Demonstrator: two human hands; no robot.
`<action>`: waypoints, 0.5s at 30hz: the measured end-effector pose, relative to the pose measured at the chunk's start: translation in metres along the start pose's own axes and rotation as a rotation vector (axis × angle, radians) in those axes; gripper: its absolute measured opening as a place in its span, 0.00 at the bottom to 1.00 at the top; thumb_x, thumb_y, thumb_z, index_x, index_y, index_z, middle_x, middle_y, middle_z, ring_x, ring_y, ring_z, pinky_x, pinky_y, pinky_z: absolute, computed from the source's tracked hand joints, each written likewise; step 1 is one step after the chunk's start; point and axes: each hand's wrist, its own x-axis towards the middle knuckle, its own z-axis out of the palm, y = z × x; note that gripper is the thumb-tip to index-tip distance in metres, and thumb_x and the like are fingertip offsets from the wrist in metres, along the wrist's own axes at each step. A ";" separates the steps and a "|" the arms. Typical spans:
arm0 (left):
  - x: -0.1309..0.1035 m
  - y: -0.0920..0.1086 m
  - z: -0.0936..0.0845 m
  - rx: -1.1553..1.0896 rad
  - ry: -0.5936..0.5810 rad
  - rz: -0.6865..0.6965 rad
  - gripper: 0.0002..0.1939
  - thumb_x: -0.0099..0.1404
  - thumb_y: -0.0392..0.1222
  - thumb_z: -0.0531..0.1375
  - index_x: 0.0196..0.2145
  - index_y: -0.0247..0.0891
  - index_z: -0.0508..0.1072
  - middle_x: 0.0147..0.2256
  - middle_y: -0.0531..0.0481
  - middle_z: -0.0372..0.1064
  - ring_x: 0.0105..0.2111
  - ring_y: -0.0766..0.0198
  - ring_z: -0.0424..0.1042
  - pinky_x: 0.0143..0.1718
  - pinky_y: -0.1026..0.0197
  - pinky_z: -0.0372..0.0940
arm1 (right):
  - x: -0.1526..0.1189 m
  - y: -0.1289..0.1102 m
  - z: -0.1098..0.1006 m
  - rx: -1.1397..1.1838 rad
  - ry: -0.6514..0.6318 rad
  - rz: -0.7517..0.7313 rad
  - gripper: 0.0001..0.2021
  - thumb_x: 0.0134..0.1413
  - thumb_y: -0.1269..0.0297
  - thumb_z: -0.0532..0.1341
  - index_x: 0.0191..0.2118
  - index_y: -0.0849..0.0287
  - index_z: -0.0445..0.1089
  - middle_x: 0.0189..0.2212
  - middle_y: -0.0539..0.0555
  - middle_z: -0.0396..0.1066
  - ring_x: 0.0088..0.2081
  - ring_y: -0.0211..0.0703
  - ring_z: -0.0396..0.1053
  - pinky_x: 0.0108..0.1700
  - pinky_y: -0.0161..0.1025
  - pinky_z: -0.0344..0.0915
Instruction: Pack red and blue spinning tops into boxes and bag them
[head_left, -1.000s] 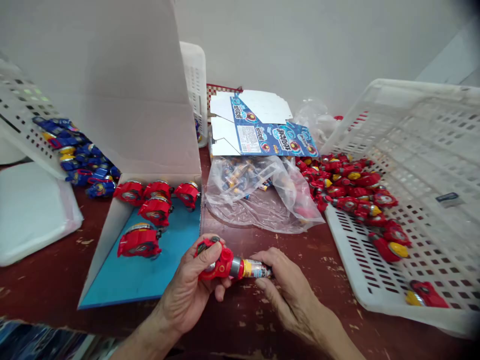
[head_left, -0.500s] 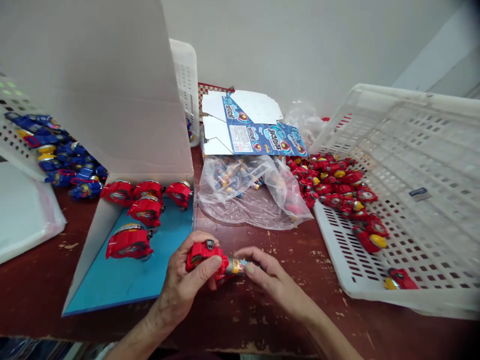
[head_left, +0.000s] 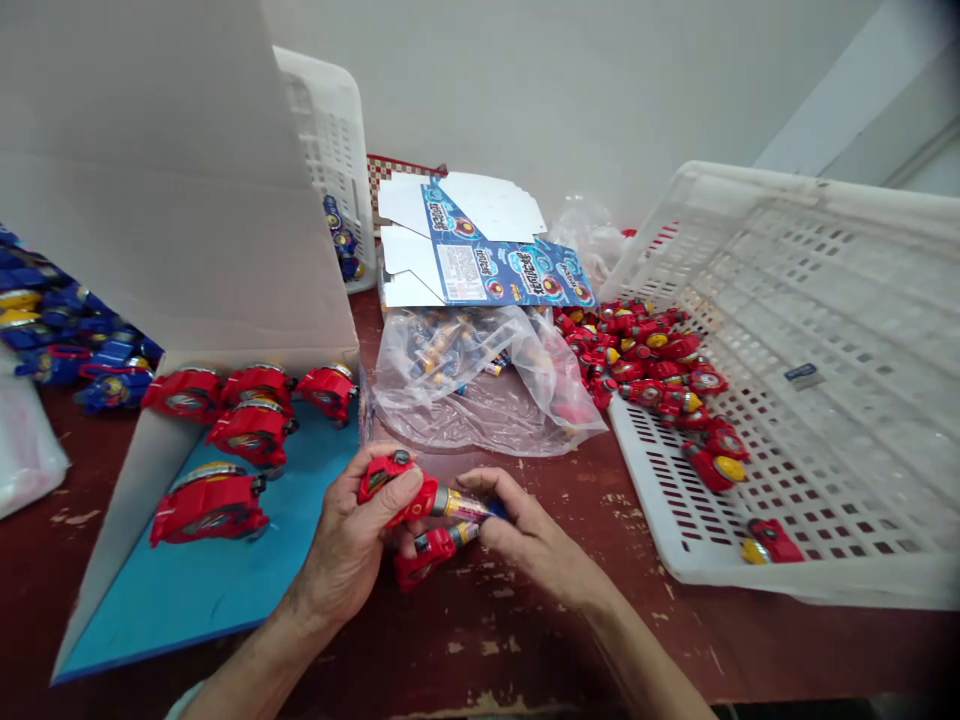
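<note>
My left hand (head_left: 349, 545) is closed around a red plastic toy (head_left: 397, 488) with a black knob on top. From the toy's grey collar sticks out a clear tube (head_left: 461, 506) with coloured contents and a dark blue end. My right hand (head_left: 529, 540) pinches the tube near that end. Just below is a second red toy (head_left: 427, 556), also with a tube; its hold is partly hidden by my fingers. Left of my hands, several red toys (head_left: 214, 505) stand in a box with a blue inside (head_left: 225, 590) and a raised lid.
A plastic bag (head_left: 480, 420) of small tubes lies ahead, with flattened printed cartons (head_left: 480, 240) behind it. At right, a tilted white basket (head_left: 645, 490) holds many red toys (head_left: 660, 365). Blue toys (head_left: 75, 330) are piled at far left; another white basket (head_left: 352, 130) stands behind the lid.
The view has shifted right. A second red toy with a tube now shows below the held one. The held toy's tube is more exposed, and my right fingers sit at its blue end.
</note>
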 end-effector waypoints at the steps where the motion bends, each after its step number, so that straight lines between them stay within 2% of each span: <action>1: 0.002 0.000 0.000 -0.016 -0.003 -0.014 0.18 0.55 0.48 0.66 0.39 0.40 0.66 0.23 0.56 0.66 0.18 0.66 0.64 0.13 0.66 0.60 | -0.001 -0.002 0.001 -0.093 0.061 -0.062 0.18 0.60 0.52 0.60 0.52 0.53 0.64 0.43 0.52 0.66 0.38 0.39 0.63 0.40 0.34 0.60; 2: 0.002 -0.001 0.001 -0.022 -0.018 -0.016 0.18 0.55 0.48 0.66 0.39 0.40 0.66 0.24 0.55 0.66 0.18 0.66 0.64 0.13 0.66 0.60 | -0.001 -0.003 0.002 -0.127 0.102 -0.088 0.15 0.60 0.54 0.60 0.49 0.54 0.66 0.42 0.52 0.67 0.40 0.39 0.62 0.42 0.34 0.59; 3: 0.002 -0.002 0.001 -0.011 -0.035 0.000 0.17 0.56 0.47 0.66 0.39 0.40 0.66 0.24 0.55 0.66 0.18 0.66 0.64 0.14 0.66 0.61 | 0.001 -0.002 0.003 -0.074 0.093 -0.064 0.14 0.60 0.53 0.60 0.46 0.56 0.67 0.37 0.52 0.67 0.36 0.38 0.62 0.39 0.33 0.60; 4: 0.001 -0.003 0.001 0.018 -0.047 0.035 0.17 0.56 0.47 0.66 0.39 0.39 0.67 0.24 0.55 0.67 0.18 0.66 0.65 0.14 0.65 0.62 | 0.003 0.001 0.003 0.057 0.037 0.007 0.15 0.60 0.51 0.59 0.44 0.57 0.67 0.31 0.50 0.65 0.28 0.34 0.59 0.31 0.31 0.58; 5: -0.001 -0.004 0.001 0.055 -0.053 0.077 0.16 0.56 0.46 0.66 0.39 0.39 0.67 0.25 0.54 0.67 0.18 0.66 0.65 0.15 0.64 0.63 | 0.005 0.003 0.003 0.222 -0.046 0.104 0.17 0.58 0.48 0.59 0.43 0.57 0.65 0.27 0.48 0.62 0.22 0.31 0.52 0.24 0.29 0.52; 7: -0.002 -0.005 0.001 0.098 -0.055 0.123 0.17 0.55 0.46 0.67 0.38 0.38 0.68 0.25 0.54 0.67 0.17 0.66 0.66 0.17 0.63 0.65 | 0.010 0.007 0.000 0.469 -0.176 0.246 0.21 0.55 0.44 0.60 0.44 0.57 0.63 0.22 0.44 0.57 0.18 0.29 0.39 0.19 0.28 0.41; 8: -0.001 -0.004 0.001 0.092 -0.043 0.116 0.17 0.54 0.46 0.67 0.38 0.38 0.68 0.25 0.54 0.67 0.17 0.66 0.66 0.17 0.63 0.64 | 0.011 0.008 -0.002 0.476 -0.175 0.244 0.23 0.55 0.45 0.61 0.47 0.57 0.62 0.23 0.45 0.58 0.18 0.29 0.40 0.19 0.28 0.41; 9: 0.000 -0.003 0.002 0.067 -0.026 0.091 0.17 0.54 0.46 0.67 0.38 0.39 0.67 0.25 0.54 0.68 0.18 0.66 0.66 0.16 0.64 0.64 | 0.012 0.008 -0.004 0.392 -0.125 0.188 0.23 0.55 0.47 0.62 0.49 0.56 0.61 0.26 0.47 0.61 0.19 0.30 0.47 0.21 0.28 0.46; 11: 0.003 0.000 0.003 0.007 0.011 0.031 0.18 0.54 0.47 0.67 0.38 0.40 0.67 0.25 0.55 0.67 0.18 0.66 0.65 0.14 0.65 0.62 | 0.010 0.007 -0.006 0.087 0.027 -0.002 0.21 0.56 0.52 0.63 0.51 0.56 0.64 0.33 0.51 0.65 0.29 0.35 0.59 0.31 0.32 0.56; 13: 0.005 0.002 0.004 -0.012 0.036 0.012 0.19 0.53 0.48 0.68 0.38 0.41 0.66 0.25 0.56 0.67 0.18 0.65 0.65 0.13 0.66 0.60 | 0.007 0.009 -0.007 -0.092 0.100 -0.096 0.16 0.56 0.54 0.64 0.45 0.57 0.68 0.35 0.51 0.65 0.34 0.38 0.60 0.36 0.33 0.56; 15: 0.005 0.002 0.005 0.016 0.013 0.032 0.19 0.52 0.48 0.68 0.38 0.41 0.67 0.25 0.56 0.67 0.17 0.66 0.65 0.13 0.66 0.61 | 0.005 0.013 -0.008 0.057 0.045 0.001 0.16 0.57 0.49 0.61 0.37 0.59 0.67 0.25 0.47 0.59 0.26 0.34 0.54 0.29 0.32 0.52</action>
